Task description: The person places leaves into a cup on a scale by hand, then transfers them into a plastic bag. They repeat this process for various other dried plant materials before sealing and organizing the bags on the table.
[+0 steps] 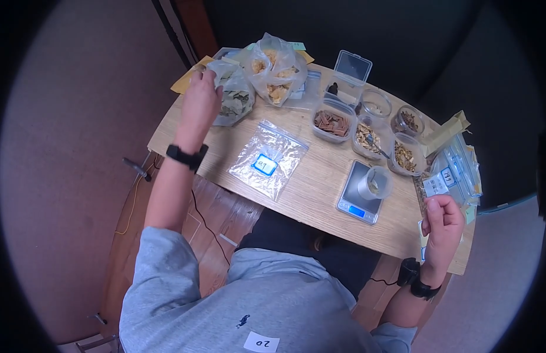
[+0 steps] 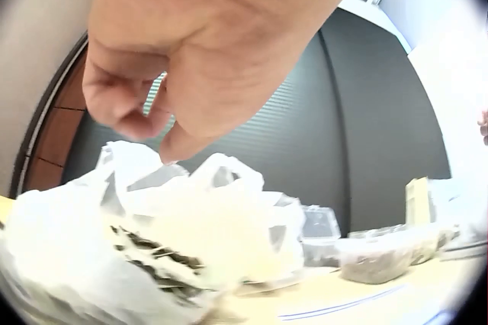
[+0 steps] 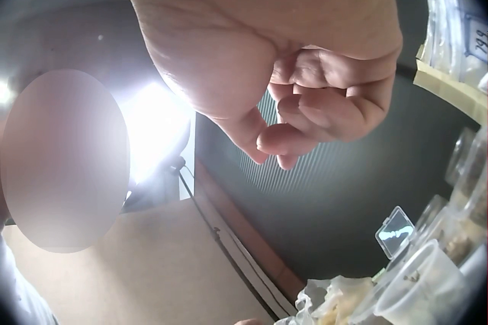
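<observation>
My left hand is raised over an open clear plastic bag of dried greenish leaves at the table's far left. In the left wrist view its fingers are loosely bent above the white bag, and nothing shows between them. My right hand hovers by the table's right edge, near a stack of labelled zip bags. Seen from the right wrist, its fingers are loosely curled, with thumb and fingertips close together, holding nothing visible. A digital scale carries a white plastic cup with a little material inside.
A flat zip bag with a numbered label lies front and centre. Beside the leaf bag stands another bag of pale yellowish pieces. Several clear tubs, including one of reddish-brown strips, line the back right. A folded paper bag stands behind them.
</observation>
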Action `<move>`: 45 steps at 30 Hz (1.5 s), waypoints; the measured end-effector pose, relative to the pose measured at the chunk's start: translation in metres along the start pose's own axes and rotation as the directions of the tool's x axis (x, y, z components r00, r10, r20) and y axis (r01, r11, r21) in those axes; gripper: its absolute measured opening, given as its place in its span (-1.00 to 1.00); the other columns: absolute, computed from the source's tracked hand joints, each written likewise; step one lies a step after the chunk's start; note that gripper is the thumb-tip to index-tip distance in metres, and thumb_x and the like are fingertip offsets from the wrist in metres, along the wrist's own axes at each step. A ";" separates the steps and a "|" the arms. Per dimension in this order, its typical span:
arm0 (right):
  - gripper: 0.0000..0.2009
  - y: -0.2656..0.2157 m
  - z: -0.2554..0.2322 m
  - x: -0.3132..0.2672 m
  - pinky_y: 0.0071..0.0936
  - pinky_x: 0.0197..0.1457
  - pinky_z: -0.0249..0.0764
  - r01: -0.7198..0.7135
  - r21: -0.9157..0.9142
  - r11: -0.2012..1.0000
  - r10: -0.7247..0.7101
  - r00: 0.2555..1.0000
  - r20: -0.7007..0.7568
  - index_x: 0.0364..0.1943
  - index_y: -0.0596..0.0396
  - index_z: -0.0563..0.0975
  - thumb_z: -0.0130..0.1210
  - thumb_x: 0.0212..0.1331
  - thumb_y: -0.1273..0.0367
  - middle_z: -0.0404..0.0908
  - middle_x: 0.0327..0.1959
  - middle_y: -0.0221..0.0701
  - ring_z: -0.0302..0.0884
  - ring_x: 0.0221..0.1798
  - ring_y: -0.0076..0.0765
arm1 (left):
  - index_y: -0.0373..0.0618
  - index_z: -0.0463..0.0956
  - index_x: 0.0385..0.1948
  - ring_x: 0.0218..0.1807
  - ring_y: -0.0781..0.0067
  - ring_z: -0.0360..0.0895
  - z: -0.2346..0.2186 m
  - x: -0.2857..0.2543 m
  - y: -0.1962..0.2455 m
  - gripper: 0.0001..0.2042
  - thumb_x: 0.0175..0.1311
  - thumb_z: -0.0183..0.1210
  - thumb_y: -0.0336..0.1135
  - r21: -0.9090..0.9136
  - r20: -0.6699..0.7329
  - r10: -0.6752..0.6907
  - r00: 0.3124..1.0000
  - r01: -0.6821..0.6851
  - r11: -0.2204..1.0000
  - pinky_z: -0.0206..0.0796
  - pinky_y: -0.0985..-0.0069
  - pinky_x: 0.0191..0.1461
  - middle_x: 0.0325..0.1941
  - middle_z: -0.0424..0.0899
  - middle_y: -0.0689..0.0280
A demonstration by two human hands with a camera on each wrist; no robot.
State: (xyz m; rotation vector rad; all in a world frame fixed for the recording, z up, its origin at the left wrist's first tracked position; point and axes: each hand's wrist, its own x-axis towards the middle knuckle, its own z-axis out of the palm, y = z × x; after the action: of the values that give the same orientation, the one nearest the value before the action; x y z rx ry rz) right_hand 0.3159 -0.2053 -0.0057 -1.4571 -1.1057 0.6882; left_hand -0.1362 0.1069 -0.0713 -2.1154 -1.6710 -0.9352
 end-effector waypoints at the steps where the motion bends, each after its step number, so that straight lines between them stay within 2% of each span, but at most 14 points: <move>1: -0.84 -0.001 0.003 -0.001 -0.74 -0.48 0.20 -0.011 -0.006 1.000 0.011 1.000 0.003 -0.19 0.16 0.63 0.27 0.47 0.34 0.50 -0.54 -0.64 0.35 -0.53 -0.78 | -0.17 0.62 0.04 -0.01 -0.11 0.71 -0.013 -0.011 0.022 -0.68 0.29 0.35 -0.32 -0.073 0.091 0.020 0.996 -0.013 0.997 0.57 0.08 0.08 -0.06 0.72 0.00; 2: -0.85 -0.002 0.007 -0.003 -0.74 -0.47 0.22 -0.022 -0.011 1.000 0.022 1.000 0.004 -0.19 0.16 0.64 0.28 0.46 0.36 0.51 -0.53 -0.64 0.36 -0.52 -0.78 | -0.12 0.62 0.02 -0.02 -0.11 0.70 -0.023 -0.022 0.043 -0.72 0.31 0.34 -0.32 -0.147 0.180 0.049 0.983 -0.022 0.989 0.57 0.09 0.05 -0.05 0.70 0.03; 4: -0.88 -0.005 0.015 -0.006 -0.74 -0.44 0.26 -0.027 -0.013 1.000 0.027 0.999 0.031 -0.19 0.17 0.65 0.29 0.44 0.39 0.54 -0.50 -0.63 0.40 -0.50 -0.78 | -0.11 0.63 0.03 0.00 0.05 0.72 -0.031 -0.044 0.075 -0.73 0.33 0.34 -0.34 -0.359 0.514 0.222 0.828 -0.028 0.933 0.56 0.21 0.10 0.03 0.69 0.09; 5: -0.91 -0.007 0.020 -0.007 -0.74 -0.42 0.31 -0.028 -0.014 1.000 0.029 0.998 0.062 -0.18 0.17 0.66 0.29 0.43 0.43 0.58 -0.48 -0.63 0.43 -0.48 -0.78 | -0.11 0.63 0.03 0.00 0.05 0.72 -0.026 -0.046 0.085 -0.73 0.33 0.34 -0.34 -0.364 0.513 0.226 0.828 -0.028 0.931 0.56 0.21 0.10 0.03 0.69 0.09; 7: -0.92 -0.011 0.032 -0.015 -0.73 -0.38 0.35 -0.031 0.000 1.000 0.031 0.996 0.085 -0.18 0.18 0.67 0.30 0.41 0.45 0.61 -0.45 -0.62 0.46 -0.45 -0.78 | -0.13 0.63 0.04 0.00 -0.01 0.71 -0.011 -0.052 0.097 -0.73 0.36 0.28 -0.32 -0.401 0.551 0.433 0.714 -0.229 0.887 0.55 0.19 0.13 0.13 0.65 0.06; 11: -0.92 -0.010 0.048 -0.036 -0.71 -0.33 0.41 -0.003 0.008 1.000 0.002 0.987 0.163 -0.17 0.21 0.69 0.34 0.36 0.48 0.68 -0.42 -0.59 0.51 -0.41 -0.78 | -0.18 0.63 0.02 -0.01 -0.14 0.68 0.021 -0.037 0.091 -0.71 0.28 0.24 -0.37 -0.415 0.653 0.453 0.607 -0.213 0.884 0.53 0.12 0.13 0.06 0.62 0.04; 16: -0.88 0.007 0.065 -0.057 -0.69 -0.42 0.28 -0.018 -0.062 0.998 0.038 0.935 0.352 -0.18 0.20 0.71 0.38 0.35 0.42 0.62 -0.51 -0.63 0.37 -0.49 -0.83 | -0.20 0.59 -0.14 -0.01 -0.15 0.68 0.030 -0.037 0.099 -0.83 0.25 0.18 -0.47 -0.368 0.681 0.431 0.592 -0.233 0.900 0.52 0.08 0.11 -0.04 0.65 -0.01; 17: -0.87 0.011 0.069 -0.058 -0.68 -0.46 0.24 -0.044 -0.068 0.997 0.070 0.895 0.440 -0.18 0.19 0.71 0.39 0.35 0.40 0.59 -0.55 -0.64 0.32 -0.52 -0.83 | -0.22 0.59 -0.15 -0.03 -0.15 0.68 0.030 -0.040 0.098 -0.84 0.25 0.17 -0.48 -0.419 0.618 0.447 0.646 -0.211 0.883 0.52 0.06 0.10 -0.05 0.66 -0.01; 18: -0.87 0.015 0.073 -0.059 -0.68 -0.46 0.24 -0.048 -0.069 0.996 0.073 0.900 0.429 -0.18 0.19 0.71 0.39 0.35 0.40 0.59 -0.55 -0.64 0.32 -0.52 -0.83 | -0.24 0.58 -0.16 -0.04 -0.15 0.69 0.030 -0.041 0.098 -0.85 0.26 0.16 -0.50 -0.467 0.553 0.455 0.698 -0.192 0.863 0.52 0.05 0.09 -0.07 0.66 -0.01; 21: -0.85 0.020 0.079 -0.059 -0.65 -0.50 0.16 0.007 -0.100 0.995 0.040 0.883 0.468 -0.17 0.18 0.71 0.39 0.35 0.38 0.55 -0.60 -0.62 0.25 -0.57 -0.81 | -0.25 0.57 -0.18 -0.10 -0.17 0.70 0.033 -0.038 0.097 -0.87 0.27 0.16 -0.50 -0.336 0.626 0.477 0.617 -0.338 0.879 0.53 0.03 0.04 -0.08 0.68 -0.02; 27: -0.83 0.020 0.086 -0.061 -0.63 -0.51 0.16 -0.016 -0.078 0.997 0.051 0.880 0.472 -0.16 0.18 0.71 0.39 0.35 0.36 0.55 -0.60 -0.60 0.25 -0.59 -0.79 | -0.26 0.53 -0.25 -0.24 -0.17 0.71 0.034 -0.041 0.092 -0.92 0.32 0.14 -0.46 -0.340 0.527 0.598 0.603 -0.496 0.799 0.59 0.04 -0.11 -0.24 0.69 -0.03; 31: -0.83 0.021 0.092 -0.061 -0.63 -0.51 0.16 -0.033 -0.082 0.996 0.070 0.862 0.502 -0.16 0.19 0.71 0.39 0.35 0.36 0.55 -0.60 -0.60 0.26 -0.58 -0.79 | -0.27 0.54 -0.28 -0.22 -0.18 0.71 0.030 -0.047 0.095 -0.92 0.36 0.10 -0.47 -0.368 0.488 0.528 0.695 -0.385 0.847 0.58 0.03 -0.10 -0.22 0.68 -0.03; 38: -0.83 0.018 0.096 -0.063 -0.65 -0.50 0.18 -0.039 -0.083 0.996 0.076 0.860 0.505 -0.16 0.20 0.72 0.39 0.35 0.36 0.52 -0.62 -0.62 0.26 -0.59 -0.80 | -0.25 0.58 -0.19 -0.18 -0.14 0.70 0.038 -0.039 0.091 -0.90 0.35 0.19 -0.45 -0.354 0.560 0.557 0.613 -0.431 0.830 0.55 0.05 -0.05 -0.19 0.67 0.04; 45: -0.76 0.038 0.111 -0.062 -0.67 -0.40 0.30 -0.113 0.072 0.991 0.073 0.906 0.418 0.02 0.25 0.62 0.31 0.44 0.36 0.57 -0.45 -0.59 0.34 -0.45 -0.81 | -0.17 0.51 -0.13 -0.22 -0.02 0.69 -0.059 -0.063 0.136 -0.82 0.26 0.21 -0.46 -0.468 0.392 0.703 0.593 -0.529 0.708 0.55 0.15 -0.15 -0.23 0.64 0.11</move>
State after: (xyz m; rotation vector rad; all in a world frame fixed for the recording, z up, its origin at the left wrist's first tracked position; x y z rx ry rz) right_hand 0.2031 -0.2127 -0.0751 -1.3197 -1.3098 1.1424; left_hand -0.0333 -0.0147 -0.0448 -3.0964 -0.7841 -0.3710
